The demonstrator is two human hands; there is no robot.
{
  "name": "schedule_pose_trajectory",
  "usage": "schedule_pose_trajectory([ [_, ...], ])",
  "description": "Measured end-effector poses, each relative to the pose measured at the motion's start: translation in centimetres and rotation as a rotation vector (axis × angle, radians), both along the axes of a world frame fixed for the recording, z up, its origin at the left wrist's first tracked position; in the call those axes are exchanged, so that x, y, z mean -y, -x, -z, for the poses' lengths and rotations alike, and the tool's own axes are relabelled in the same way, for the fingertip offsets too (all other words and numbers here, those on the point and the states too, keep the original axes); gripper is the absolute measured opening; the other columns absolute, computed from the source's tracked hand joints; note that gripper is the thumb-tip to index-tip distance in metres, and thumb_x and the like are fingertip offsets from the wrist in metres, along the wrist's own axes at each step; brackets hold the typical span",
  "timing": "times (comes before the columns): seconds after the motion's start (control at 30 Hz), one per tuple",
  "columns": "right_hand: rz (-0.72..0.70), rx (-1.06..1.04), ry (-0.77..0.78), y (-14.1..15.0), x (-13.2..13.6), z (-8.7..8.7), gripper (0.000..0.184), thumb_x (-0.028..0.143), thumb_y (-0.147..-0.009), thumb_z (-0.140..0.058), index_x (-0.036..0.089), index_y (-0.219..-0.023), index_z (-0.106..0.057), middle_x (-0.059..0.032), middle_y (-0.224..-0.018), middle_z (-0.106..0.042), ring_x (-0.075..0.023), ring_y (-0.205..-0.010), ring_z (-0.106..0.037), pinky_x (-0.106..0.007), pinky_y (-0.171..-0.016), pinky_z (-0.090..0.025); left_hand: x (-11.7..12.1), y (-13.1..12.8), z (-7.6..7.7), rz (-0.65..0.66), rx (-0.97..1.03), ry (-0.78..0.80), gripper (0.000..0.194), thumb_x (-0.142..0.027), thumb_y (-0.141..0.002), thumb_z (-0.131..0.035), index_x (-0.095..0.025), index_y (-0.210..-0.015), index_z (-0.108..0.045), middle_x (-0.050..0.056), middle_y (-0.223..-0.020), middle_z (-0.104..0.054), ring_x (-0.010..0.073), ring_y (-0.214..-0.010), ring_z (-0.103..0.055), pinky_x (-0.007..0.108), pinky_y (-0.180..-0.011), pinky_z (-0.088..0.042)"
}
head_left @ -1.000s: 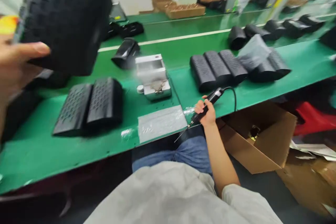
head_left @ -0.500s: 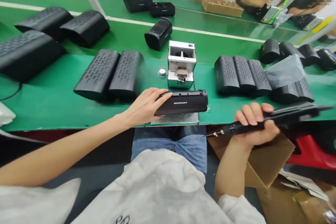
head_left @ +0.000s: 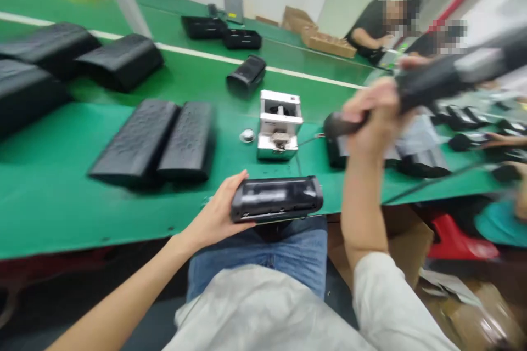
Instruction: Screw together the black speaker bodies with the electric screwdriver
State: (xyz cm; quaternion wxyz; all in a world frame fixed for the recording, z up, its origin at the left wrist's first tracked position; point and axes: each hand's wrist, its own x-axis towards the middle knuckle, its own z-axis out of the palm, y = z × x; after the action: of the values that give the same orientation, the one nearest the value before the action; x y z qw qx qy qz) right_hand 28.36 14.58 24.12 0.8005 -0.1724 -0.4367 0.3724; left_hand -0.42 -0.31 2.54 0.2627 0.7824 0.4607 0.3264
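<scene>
My left hand (head_left: 216,213) grips the left end of a glossy black speaker housing (head_left: 280,197) at the table's front edge, thumb on top and fingers beneath. My right hand (head_left: 375,112), blurred, is wrapped round a black electric screwdriver (head_left: 447,79). The screwdriver is held raised, its thin bit pointing left toward a white screw feeder (head_left: 279,126) but apart from it. A small round metal dish (head_left: 247,135) sits left of the feeder.
Textured black housings (head_left: 187,145) stand in groups at left and right on the green table (head_left: 49,197). Another black unit (head_left: 247,74) lies beyond the feeder. A cardboard tray (head_left: 331,45) is at the back, near a co-worker (head_left: 370,30). An open carton (head_left: 405,236) stands below the edge.
My right hand has raised the screwdriver up and inward toward the feeder. My left hand has rolled the speaker housing, so its lettered side is out of sight. The view has shifted.
</scene>
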Motion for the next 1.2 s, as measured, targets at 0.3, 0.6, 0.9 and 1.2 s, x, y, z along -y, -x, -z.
schedule_pose_trajectory([
  [0.3, 0.079, 0.369, -0.164, 4.4, -5.3, 3.1, 0.055, 0.067, -0.103, -0.077, 0.023, -0.132, -0.064, 0.0144, -0.072, -0.054, -0.0046, -0.051, -0.054, -0.021, -0.056, -0.045, -0.9, 0.5, 2.7, -0.093, 0.123, 0.087, 0.13, -0.06, -0.092, -0.089, -0.057, -0.187, 0.0, 0.008, -0.183, -0.052, 0.0527, -0.154, -0.069, 0.078, -0.12, -0.064],
  [0.6, 0.049, 0.392, -0.152, 3.4, -6.1, 2.3, 0.05, 0.062, -0.096, -0.096, 0.036, -0.122, -0.063, 0.0116, -0.069, -0.052, -0.0119, -0.049, -0.044, -0.033, -0.049, -0.037, -0.1, -0.3, 1.6, -0.031, 0.171, 0.206, 0.144, -0.044, -0.09, -0.101, -0.042, -0.189, 0.003, 0.02, -0.185, -0.045, 0.0433, -0.168, -0.057, 0.065, -0.139, -0.049],
  [0.9, 0.025, 0.446, -0.092, 5.5, -7.3, 2.5, 0.042, 0.047, -0.095, -0.096, 0.033, -0.107, -0.059, 0.0127, -0.071, -0.058, -0.0096, -0.047, -0.045, -0.032, -0.051, -0.038, 0.0, -0.5, 1.3, -0.005, 0.194, 0.2, 0.142, -0.04, -0.087, -0.104, -0.041, -0.189, -0.005, 0.02, -0.182, -0.05, 0.0437, -0.166, -0.059, 0.065, -0.139, -0.049],
  [1.2, 0.083, 0.499, 0.054, 5.7, -6.4, 3.2, 0.031, 0.037, -0.093, -0.088, 0.04, -0.11, -0.062, 0.0109, -0.069, -0.052, -0.017, -0.049, -0.043, -0.037, -0.055, -0.043, -0.2, -0.7, 1.1, 0.03, 0.254, 0.155, 0.142, -0.045, -0.089, -0.104, -0.04, -0.19, -0.005, 0.02, -0.182, -0.049, 0.0447, -0.167, -0.056, 0.067, -0.138, -0.05],
])
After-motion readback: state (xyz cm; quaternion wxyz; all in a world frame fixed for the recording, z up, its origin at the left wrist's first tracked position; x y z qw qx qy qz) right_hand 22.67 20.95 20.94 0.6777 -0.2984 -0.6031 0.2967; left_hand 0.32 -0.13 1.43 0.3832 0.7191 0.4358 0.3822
